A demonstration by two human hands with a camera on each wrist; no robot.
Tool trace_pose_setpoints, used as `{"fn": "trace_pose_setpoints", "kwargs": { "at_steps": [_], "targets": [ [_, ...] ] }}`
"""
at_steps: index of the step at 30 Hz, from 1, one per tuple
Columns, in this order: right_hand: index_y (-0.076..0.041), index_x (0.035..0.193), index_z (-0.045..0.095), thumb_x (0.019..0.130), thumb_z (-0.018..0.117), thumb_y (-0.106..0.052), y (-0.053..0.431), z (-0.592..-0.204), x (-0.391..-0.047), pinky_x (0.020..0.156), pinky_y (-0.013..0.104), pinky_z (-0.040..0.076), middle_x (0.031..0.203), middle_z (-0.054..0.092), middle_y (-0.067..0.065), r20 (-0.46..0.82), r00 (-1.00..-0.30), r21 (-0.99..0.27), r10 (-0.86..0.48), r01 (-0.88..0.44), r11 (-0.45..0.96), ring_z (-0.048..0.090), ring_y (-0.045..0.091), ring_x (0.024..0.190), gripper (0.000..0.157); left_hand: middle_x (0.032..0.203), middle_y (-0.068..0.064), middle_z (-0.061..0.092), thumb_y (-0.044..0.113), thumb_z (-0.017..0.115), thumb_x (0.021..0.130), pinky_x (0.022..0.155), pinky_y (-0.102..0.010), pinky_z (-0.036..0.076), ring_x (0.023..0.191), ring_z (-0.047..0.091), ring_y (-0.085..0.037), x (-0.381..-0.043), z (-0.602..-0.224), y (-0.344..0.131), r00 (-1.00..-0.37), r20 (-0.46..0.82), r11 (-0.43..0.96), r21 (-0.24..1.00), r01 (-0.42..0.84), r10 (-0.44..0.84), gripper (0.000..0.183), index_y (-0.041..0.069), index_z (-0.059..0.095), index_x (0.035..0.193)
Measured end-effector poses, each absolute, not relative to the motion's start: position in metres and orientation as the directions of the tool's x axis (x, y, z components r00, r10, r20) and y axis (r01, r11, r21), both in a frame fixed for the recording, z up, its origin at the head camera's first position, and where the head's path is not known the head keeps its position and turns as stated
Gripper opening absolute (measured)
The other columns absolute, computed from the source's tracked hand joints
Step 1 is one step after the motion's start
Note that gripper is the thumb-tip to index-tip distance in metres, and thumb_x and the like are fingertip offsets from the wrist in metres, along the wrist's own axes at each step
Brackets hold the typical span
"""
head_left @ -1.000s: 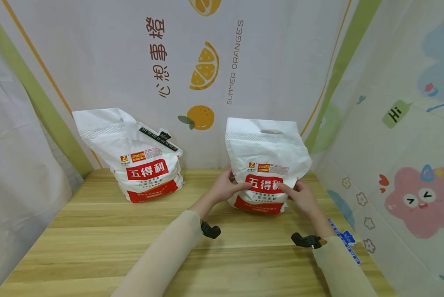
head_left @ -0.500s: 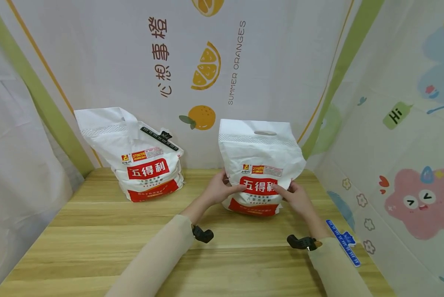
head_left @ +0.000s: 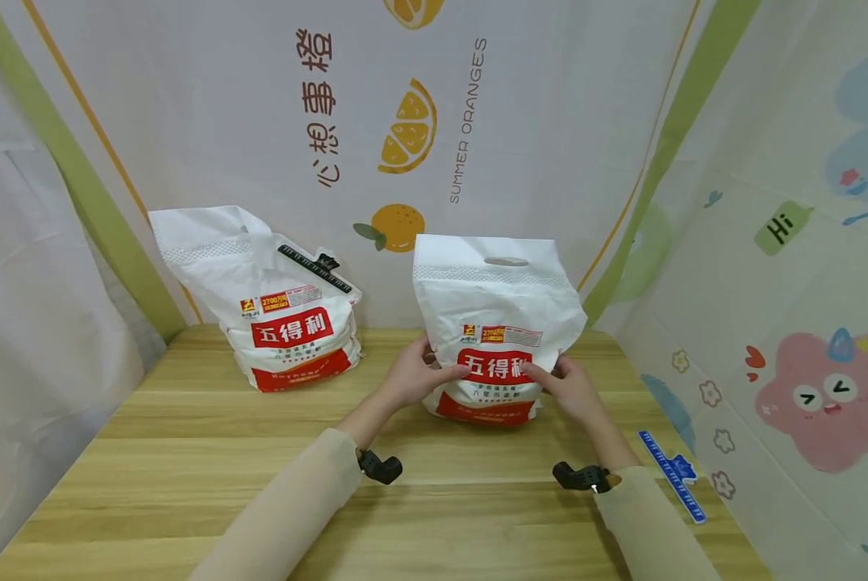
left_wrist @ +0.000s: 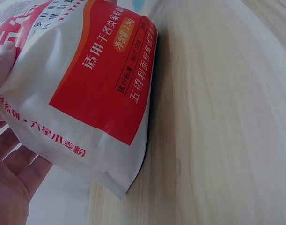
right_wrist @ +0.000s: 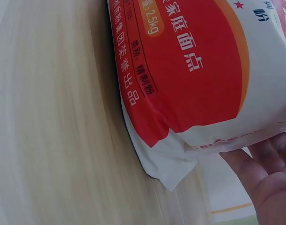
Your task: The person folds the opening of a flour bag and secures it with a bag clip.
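A white and red bag of flour [head_left: 499, 323] stands upright on the table, its top panel with the oval handle hole standing up. My left hand [head_left: 414, 373] grips its left side, thumb on the front and fingers round behind. On the opposite side my right hand [head_left: 573, 389] holds it the same way, thumb over the red label. In the left wrist view, the bag's lower front [left_wrist: 100, 70] and bottom corner sit close over the wood, with the left fingers [left_wrist: 23, 164] spread along its side. The right wrist view shows the right fingers [right_wrist: 269, 159] against the other side.
A second flour bag [head_left: 296, 323] stands at the back left, its folded corner held by a dark bag clip [head_left: 316, 268]. A blue bag clip [head_left: 672, 476] lies near the right edge of the wooden table [head_left: 187, 468]. Printed curtains [head_left: 550, 121] hang behind and at the sides.
Both hands have moved the flour bag to the left along the table, keeping their grip on its sides. The other bag and the blue clip have stayed in place.
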State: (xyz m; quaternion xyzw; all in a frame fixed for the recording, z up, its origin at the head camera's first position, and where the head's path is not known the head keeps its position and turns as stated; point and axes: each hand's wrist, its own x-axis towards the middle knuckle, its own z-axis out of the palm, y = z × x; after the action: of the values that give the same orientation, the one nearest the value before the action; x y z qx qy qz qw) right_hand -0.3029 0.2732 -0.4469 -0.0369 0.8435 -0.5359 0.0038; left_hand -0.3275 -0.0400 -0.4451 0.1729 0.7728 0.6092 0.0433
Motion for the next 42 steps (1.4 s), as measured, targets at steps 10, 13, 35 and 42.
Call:
{"fn": "trace_pose_setpoints", "kwargs": {
  "at_steps": [10, 13, 35, 42],
  "targets": [
    [-0.008, 0.151, 0.06, 0.104, 0.076, -0.048, 0.259, -0.447, -0.303, 0.109, 0.042, 0.06, 0.147, 0.069, 0.018, 0.047, -0.995, -0.915, -0.091, -0.08, 0.395, 0.067, 0.03, 0.133, 0.064, 0.138, -0.008, 0.073, 0.038, 0.092, 0.09, 0.1, -0.047, 0.065, 0.131, 0.072, -0.034, -0.32, -0.445, -0.054, -0.947, 0.149, 0.22, 0.952, 0.215, 0.285, 0.067, 0.018, 0.06, 0.146],
    [-0.01, 0.151, 0.061, 0.103, 0.077, -0.048, 0.256, -0.448, -0.304, 0.111, 0.046, 0.06, 0.147, 0.069, 0.016, 0.048, -0.994, -0.919, -0.094, -0.081, 0.387, 0.067, 0.031, 0.134, 0.064, 0.138, -0.007, 0.074, 0.039, 0.093, 0.09, 0.101, -0.047, 0.065, 0.131, 0.072, -0.035, -0.319, -0.446, -0.058, -0.95, 0.148, 0.233, 0.948, 0.215, 0.276, 0.069, 0.019, 0.059, 0.146],
    [-0.011, 0.153, 0.058, 0.104, 0.076, -0.045, 0.224, -0.449, -0.303, 0.114, 0.048, 0.056, 0.147, 0.069, 0.016, 0.068, -0.983, -0.913, -0.169, -0.13, 0.388, 0.066, 0.033, 0.137, 0.063, 0.146, -0.014, 0.069, 0.039, 0.091, 0.092, 0.105, -0.052, 0.063, 0.138, 0.067, -0.041, -0.303, -0.445, -0.097, -0.96, 0.112, 0.26, 0.949, 0.18, 0.257, 0.073, 0.014, 0.054, 0.15],
    [-0.013, 0.152, 0.058, 0.102, 0.078, -0.046, 0.21, -0.45, -0.3, 0.115, 0.053, 0.056, 0.147, 0.069, 0.014, 0.052, -0.983, -0.921, -0.175, -0.115, 0.373, 0.066, 0.033, 0.136, 0.064, 0.149, -0.016, 0.067, 0.038, 0.09, 0.093, 0.106, -0.053, 0.062, 0.139, 0.066, -0.042, -0.297, -0.445, -0.11, -0.962, 0.114, 0.26, 0.949, 0.179, 0.246, 0.074, 0.014, 0.052, 0.153]
  ]
}}
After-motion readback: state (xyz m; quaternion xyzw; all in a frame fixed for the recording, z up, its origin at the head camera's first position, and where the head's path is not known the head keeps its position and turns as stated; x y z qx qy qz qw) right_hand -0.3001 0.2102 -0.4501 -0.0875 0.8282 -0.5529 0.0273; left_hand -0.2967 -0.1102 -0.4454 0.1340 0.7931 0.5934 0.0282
